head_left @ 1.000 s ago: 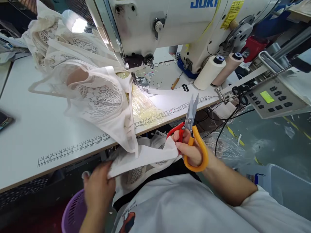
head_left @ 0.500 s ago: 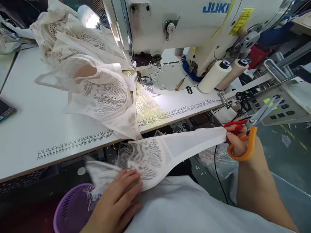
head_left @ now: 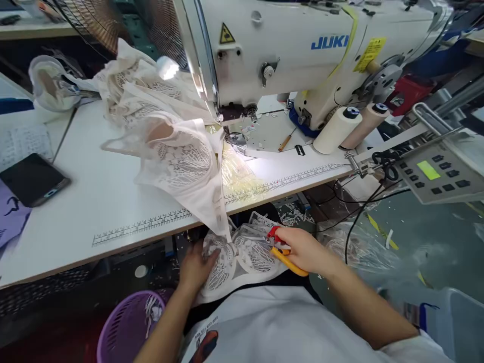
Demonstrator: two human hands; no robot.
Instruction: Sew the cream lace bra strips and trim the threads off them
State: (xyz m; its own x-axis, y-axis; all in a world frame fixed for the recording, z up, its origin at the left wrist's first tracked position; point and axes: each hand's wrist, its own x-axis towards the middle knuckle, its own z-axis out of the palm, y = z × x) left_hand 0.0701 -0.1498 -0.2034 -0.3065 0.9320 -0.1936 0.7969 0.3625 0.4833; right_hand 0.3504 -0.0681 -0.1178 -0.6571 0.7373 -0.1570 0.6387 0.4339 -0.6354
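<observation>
A white lace bra [head_left: 255, 254] lies across my lap, just below the table edge. My left hand [head_left: 197, 267] grips its left cup side, thumb on top of the lace and the other fingers partly hidden. In my right hand [head_left: 302, 247] is a pair of scissors [head_left: 289, 261] with red and orange handles. The blades are over the right cup and point left; whether they touch the lace I cannot tell. A second lace bra [head_left: 185, 159] rests on the table by the needle, its lower band hanging over the edge toward the one on my lap.
A JUKI sewing machine [head_left: 287, 50] stands at the back, with thread cones [head_left: 336, 131] to its right. More lace pieces [head_left: 132, 85] are heaped at the back left. A phone [head_left: 33, 179] lies at the far left. Below the table is a purple basket [head_left: 124, 322] holding scraps.
My right hand with the scissors has come left from the far right onto the bra. The bra, earlier stretched out sideways, is now gathered on my lap. My view has shifted.
</observation>
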